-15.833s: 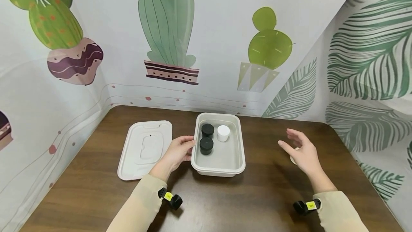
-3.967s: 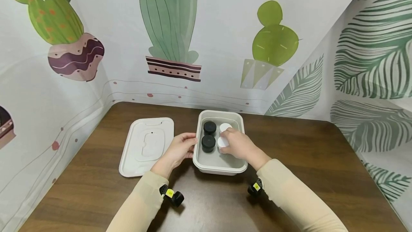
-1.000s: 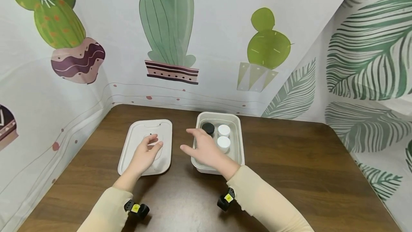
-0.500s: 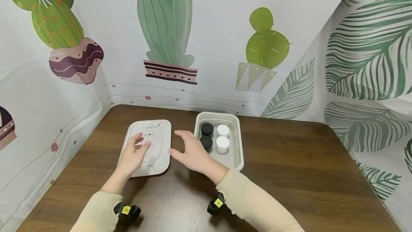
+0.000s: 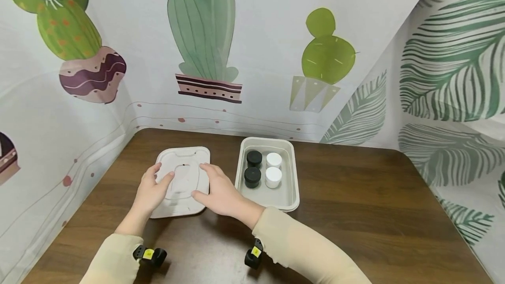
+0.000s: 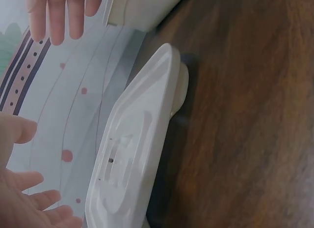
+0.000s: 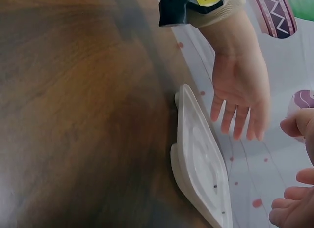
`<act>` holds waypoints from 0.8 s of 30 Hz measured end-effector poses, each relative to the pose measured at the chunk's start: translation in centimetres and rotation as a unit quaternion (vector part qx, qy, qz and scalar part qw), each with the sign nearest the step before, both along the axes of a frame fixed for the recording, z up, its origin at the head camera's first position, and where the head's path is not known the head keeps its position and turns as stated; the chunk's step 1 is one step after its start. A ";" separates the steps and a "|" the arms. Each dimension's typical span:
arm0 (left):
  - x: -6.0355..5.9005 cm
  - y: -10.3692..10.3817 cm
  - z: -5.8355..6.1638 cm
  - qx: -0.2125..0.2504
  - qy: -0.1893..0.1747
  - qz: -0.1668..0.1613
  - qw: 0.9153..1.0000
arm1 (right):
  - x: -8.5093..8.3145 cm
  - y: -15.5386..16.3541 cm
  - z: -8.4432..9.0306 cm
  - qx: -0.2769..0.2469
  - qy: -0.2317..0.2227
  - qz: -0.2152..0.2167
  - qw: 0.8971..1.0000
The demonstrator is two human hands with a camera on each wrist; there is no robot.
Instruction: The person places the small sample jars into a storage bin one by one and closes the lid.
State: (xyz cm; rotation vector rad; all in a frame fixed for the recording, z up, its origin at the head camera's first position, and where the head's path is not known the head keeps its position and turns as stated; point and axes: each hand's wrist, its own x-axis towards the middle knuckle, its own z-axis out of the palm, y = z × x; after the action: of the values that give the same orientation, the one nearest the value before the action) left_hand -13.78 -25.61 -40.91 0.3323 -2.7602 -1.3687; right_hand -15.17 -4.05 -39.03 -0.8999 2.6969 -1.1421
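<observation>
Hands [image 5: 185, 193] over white lid [image 5: 185, 174]

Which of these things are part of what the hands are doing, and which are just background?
In hand:
lid, left hand and right hand at its sides
tray beside it, holding two black jars and two white jars

Background:
table
cactus backdrop
</observation>
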 end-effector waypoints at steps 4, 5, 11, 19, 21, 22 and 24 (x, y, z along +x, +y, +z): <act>0.0 -0.6 0.1 -0.009 -0.008 0.009 1.000 | 0.4 -0.7 -0.2 0.001 -0.012 0.007 1.000; 0.0 -0.7 0.1 -0.012 -0.011 0.010 1.000 | 0.6 -0.8 -0.3 0.004 -0.016 0.009 1.000; -0.1 -1.5 0.2 -0.025 -0.035 0.010 0.999 | 1.4 -1.5 -0.9 0.032 -0.042 0.019 0.998; -0.3 -2.1 -0.3 0.008 -0.090 0.006 0.996 | 1.5 -2.4 -2.6 0.064 -0.068 0.005 0.996; -0.3 -2.3 -0.3 0.020 -0.099 0.006 0.995 | 1.6 -2.5 -2.8 0.071 -0.075 -0.002 0.995; -0.3 -2.3 -0.3 0.024 -0.103 0.005 0.994 | 1.5 -2.5 -2.9 0.073 -0.078 -0.005 0.994; -0.4 -2.4 -0.4 0.034 -0.110 0.005 0.993 | 1.5 -2.6 -3.0 0.073 -0.085 -0.009 0.994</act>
State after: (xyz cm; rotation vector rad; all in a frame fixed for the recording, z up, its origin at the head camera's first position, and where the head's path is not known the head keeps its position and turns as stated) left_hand -14.14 -28.01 -41.27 0.5305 -2.8824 -1.5121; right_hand -13.70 -6.61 -42.04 -0.7230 2.6140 -0.9613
